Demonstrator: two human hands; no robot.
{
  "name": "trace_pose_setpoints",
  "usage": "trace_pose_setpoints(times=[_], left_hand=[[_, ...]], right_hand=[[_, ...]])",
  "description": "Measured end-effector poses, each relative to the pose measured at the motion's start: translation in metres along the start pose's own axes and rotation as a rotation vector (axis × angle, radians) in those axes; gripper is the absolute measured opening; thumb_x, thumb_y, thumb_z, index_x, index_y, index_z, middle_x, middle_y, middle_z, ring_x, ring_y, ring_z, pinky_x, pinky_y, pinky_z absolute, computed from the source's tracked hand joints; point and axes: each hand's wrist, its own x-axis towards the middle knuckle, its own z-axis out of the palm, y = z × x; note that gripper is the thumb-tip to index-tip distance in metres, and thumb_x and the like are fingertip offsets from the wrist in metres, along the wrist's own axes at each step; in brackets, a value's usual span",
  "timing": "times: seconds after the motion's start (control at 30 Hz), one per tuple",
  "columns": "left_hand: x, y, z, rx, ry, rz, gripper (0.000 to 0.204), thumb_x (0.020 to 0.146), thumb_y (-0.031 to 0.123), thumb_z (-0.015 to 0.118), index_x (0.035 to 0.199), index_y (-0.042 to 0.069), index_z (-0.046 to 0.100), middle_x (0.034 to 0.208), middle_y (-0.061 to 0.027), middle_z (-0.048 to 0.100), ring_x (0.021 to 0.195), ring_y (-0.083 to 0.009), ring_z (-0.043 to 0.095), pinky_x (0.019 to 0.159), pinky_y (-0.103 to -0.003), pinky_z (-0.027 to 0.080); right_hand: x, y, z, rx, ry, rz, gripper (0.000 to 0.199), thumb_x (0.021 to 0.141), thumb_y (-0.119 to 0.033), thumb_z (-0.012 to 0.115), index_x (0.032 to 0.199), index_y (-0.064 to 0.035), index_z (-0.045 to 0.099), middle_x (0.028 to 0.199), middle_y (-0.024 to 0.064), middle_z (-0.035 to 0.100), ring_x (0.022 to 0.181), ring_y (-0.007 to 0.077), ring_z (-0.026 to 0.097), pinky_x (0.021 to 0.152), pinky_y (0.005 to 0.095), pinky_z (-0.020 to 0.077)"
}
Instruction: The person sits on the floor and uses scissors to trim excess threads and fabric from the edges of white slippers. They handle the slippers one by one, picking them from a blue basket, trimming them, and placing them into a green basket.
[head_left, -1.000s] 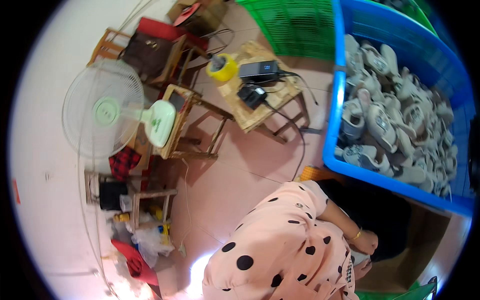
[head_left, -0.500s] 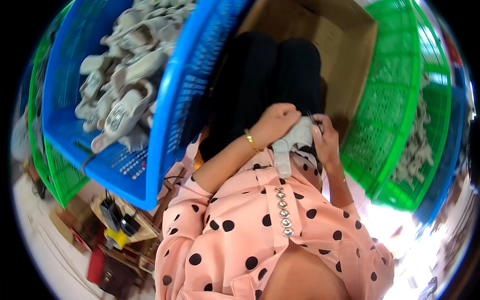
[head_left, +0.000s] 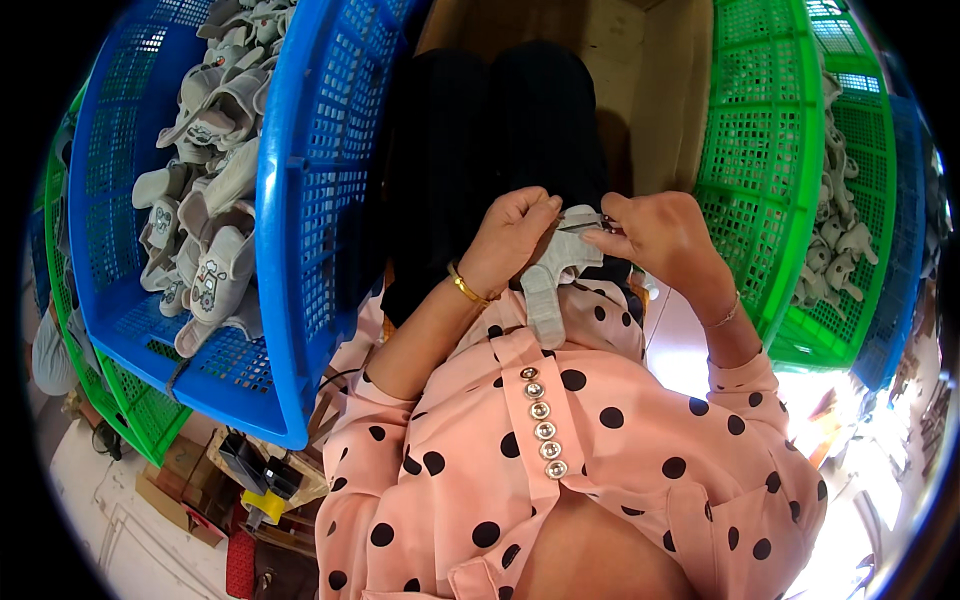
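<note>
A small light-grey fabric shoe upper (head_left: 562,258) lies above my lap, with a strap-like end hanging toward my shirt. My left hand (head_left: 512,238) is closed on its upper left edge, fingers pinched together. My right hand (head_left: 668,238) is at its right side, fingers curled and thumb stretched toward the fabric. A small dark thing shows at those right fingertips, too hidden to name. Similar grey shoe pieces (head_left: 222,270), some with a vehicle picture, are heaped in a blue plastic basket (head_left: 270,220) on my left.
An open cardboard box (head_left: 660,90) stands beyond my knees. To the right is a green plastic basket (head_left: 752,160), with more grey pieces (head_left: 835,240) beside it in another green basket. Behind the blue basket, a small wooden table (head_left: 310,480) bears black and yellow items.
My right hand has risen and turned, its thumb now reaching toward the shoe upper. My left hand keeps its hold. The whole view has shifted slightly.
</note>
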Motion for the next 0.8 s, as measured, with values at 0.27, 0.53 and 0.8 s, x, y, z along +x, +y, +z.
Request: trace_pose_setpoints(times=[0.27,0.53,0.8], left_hand=[[0.002,0.003,-0.001,-0.031,0.129,0.080,0.034,0.099,0.018,0.055,0.066,0.013,0.047,0.061,0.0099,0.039,0.057,0.0001,0.032,0.051,-0.018,0.026],[-0.044,0.036,-0.017,1.003,0.344,0.547,0.045,0.083,-0.003,0.058,0.122,0.020,0.064,0.129,-0.0132,0.051,0.124,-0.0302,0.046,0.102,-0.037,0.039],[-0.067,0.039,-0.018,1.299,-0.055,0.586,0.056,0.069,-0.005,0.064,0.117,0.023,0.069,0.107,-0.0056,0.057,0.107,-0.0291,0.053,0.104,-0.050,0.033]], right_hand=[[0.006,0.004,0.007,-0.082,0.052,0.001,0.039,0.082,-0.041,0.068,0.074,-0.0051,0.056,0.056,0.0145,0.052,0.057,0.0335,0.057,0.049,0.0395,0.0431],[-0.035,-0.013,0.031,0.553,0.017,0.369,0.068,0.072,-0.026,0.079,0.130,-0.0093,0.048,0.077,0.0177,0.066,0.074,0.0312,0.067,0.067,0.0367,0.0535],[-0.005,-0.020,0.050,0.497,0.225,0.238,0.044,0.079,-0.012,0.067,0.121,-0.0089,0.053,0.081,0.0151,0.067,0.069,0.0317,0.067,0.064,0.0363,0.0543]])
